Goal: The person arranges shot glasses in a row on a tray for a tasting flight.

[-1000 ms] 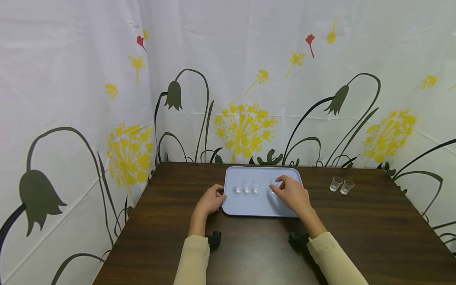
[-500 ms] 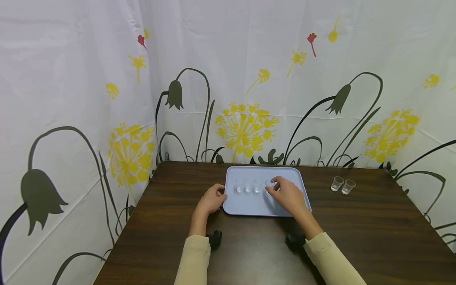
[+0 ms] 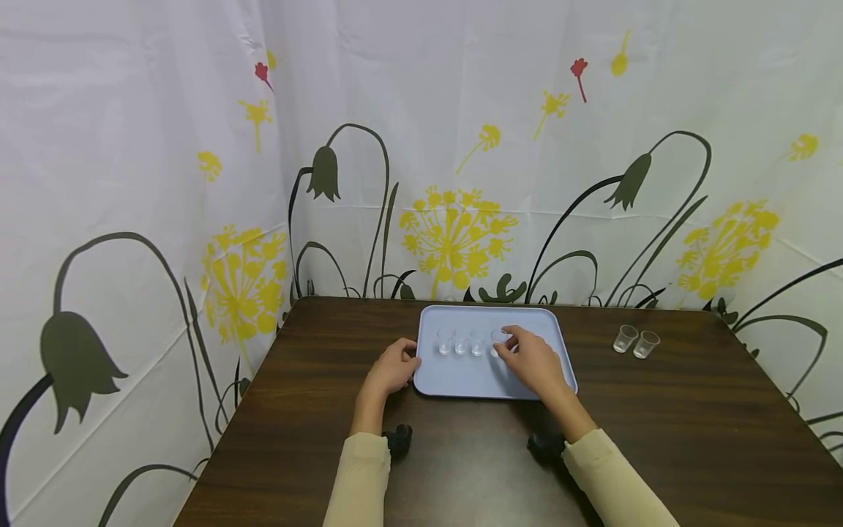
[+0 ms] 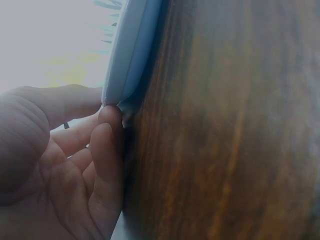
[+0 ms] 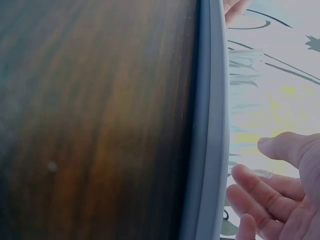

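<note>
My left hand (image 3: 393, 368) grips the left edge of a light blue tray (image 3: 461, 381). In the left wrist view the thumb lies on the tray's rim, with fingertips at its underside. On the tray stand three small clear shot glasses in a row: a left one (image 3: 444, 343), a middle one (image 3: 460, 343) and a right one (image 3: 477, 343). Just right of them, my right hand (image 3: 532, 362) pinches a fourth shot glass (image 3: 498, 338) between thumb and index finger. The fingers partly cover it, and the right wrist view shows only a sliver of clear rim by the fingers.
Two more clear shot glasses, a near one (image 3: 647, 344) and a far one (image 3: 626, 338), stand on the dark wooden table (image 3: 691, 410) right of the tray. A white flowered curtain (image 3: 369, 66) hangs behind the table.
My right hand has moved left over the tray with the shot glass, bringing it closer to the row of three. The left hand stays at the tray's edge.
</note>
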The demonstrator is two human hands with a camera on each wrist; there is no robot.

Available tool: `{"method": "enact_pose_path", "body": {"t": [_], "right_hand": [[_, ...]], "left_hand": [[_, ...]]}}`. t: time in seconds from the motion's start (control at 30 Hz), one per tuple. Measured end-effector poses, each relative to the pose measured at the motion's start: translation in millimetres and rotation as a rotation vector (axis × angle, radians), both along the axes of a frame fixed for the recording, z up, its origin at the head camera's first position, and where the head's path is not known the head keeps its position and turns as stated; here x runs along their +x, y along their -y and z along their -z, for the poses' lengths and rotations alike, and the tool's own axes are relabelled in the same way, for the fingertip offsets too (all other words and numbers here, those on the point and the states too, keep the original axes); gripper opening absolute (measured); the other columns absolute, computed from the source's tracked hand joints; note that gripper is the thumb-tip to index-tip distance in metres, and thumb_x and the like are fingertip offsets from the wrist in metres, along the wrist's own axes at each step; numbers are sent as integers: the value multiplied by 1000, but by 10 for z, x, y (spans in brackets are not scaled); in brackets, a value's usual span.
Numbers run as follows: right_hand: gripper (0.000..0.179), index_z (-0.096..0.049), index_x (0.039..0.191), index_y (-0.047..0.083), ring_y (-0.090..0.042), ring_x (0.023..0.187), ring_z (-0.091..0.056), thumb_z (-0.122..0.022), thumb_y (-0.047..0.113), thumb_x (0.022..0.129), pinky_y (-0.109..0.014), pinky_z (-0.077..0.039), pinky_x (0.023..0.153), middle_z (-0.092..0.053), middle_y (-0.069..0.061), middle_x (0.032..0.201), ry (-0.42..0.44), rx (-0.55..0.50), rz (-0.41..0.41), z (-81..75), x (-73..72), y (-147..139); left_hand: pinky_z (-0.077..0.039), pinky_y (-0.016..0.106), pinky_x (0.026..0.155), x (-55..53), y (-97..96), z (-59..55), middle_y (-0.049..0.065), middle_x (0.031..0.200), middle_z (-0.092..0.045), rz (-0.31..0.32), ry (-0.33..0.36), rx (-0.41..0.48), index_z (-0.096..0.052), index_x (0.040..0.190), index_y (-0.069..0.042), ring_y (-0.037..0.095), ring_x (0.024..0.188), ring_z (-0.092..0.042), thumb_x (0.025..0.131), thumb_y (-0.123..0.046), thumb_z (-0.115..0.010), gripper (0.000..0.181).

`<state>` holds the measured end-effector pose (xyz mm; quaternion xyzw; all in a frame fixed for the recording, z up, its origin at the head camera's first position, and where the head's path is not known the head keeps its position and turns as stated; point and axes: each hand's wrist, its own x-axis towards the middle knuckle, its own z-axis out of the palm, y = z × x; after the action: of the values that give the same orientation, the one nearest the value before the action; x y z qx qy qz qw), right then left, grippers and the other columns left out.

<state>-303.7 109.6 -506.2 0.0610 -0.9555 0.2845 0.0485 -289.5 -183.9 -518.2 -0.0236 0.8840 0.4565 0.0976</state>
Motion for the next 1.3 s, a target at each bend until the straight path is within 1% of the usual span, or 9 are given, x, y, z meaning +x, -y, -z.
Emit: {"method": "enact_pose_path", "body": {"t": [0.47, 0.77, 0.9, 1.03, 1.17, 1.3], "right_hand": [[47, -67, 143, 14, -22, 100, -75, -72, 34, 101, -48, -57, 80, -81, 1, 108, -6, -12, -1, 14, 4, -61], [44, -66, 144, 15, -25, 98, -75, -69, 23, 102, -45, -55, 74, -81, -3, 113, -24, 12, -9, -24, 17, -173], [41, -67, 142, 16, -27, 96, -75, -69, 23, 102, -49, -55, 74, -81, -3, 111, -41, 14, 3, -81, 12, -253], [36, -71, 137, 19, -26, 90, -73, -67, 28, 102, -53, -54, 73, -81, 0, 107, -20, 14, 29, -126, 11, -346], [35, -72, 135, 19, -24, 83, -70, -66, 32, 103, -46, -51, 68, -80, -2, 105, 17, 24, 41, -138, 13, -463], [37, -70, 137, 17, -24, 81, -68, -65, 35, 104, -41, -48, 65, -79, -6, 106, 17, 13, 63, -169, 6, -608]], "left_hand": [[-47, 28, 63, -19, -85, 19, 9, 97, -68, 11, -2, -7, -58, 147, -3, 18, 72, -62, 107, -17, -62, 42], [-47, 29, 62, -31, -105, 20, 9, 96, -68, 12, -7, -14, -58, 147, -3, 18, 70, -61, 107, -17, -62, 43], [-47, 29, 62, -46, -80, 10, 10, 97, -68, 10, -14, -21, -58, 147, -3, 19, 71, -62, 107, -17, -62, 43], [-48, 30, 63, -50, -49, -10, 10, 99, -68, 13, -11, -17, -57, 148, -2, 19, 72, -62, 107, -17, -61, 43], [-49, 29, 64, -47, -20, 2, 10, 98, -68, 10, 5, -6, -56, 148, -2, 19, 73, -62, 107, -17, -61, 44], [-49, 29, 64, -39, -8, 10, 10, 97, -68, 7, 6, -2, -56, 148, -2, 18, 73, -61, 107, -17, -61, 45]]}}
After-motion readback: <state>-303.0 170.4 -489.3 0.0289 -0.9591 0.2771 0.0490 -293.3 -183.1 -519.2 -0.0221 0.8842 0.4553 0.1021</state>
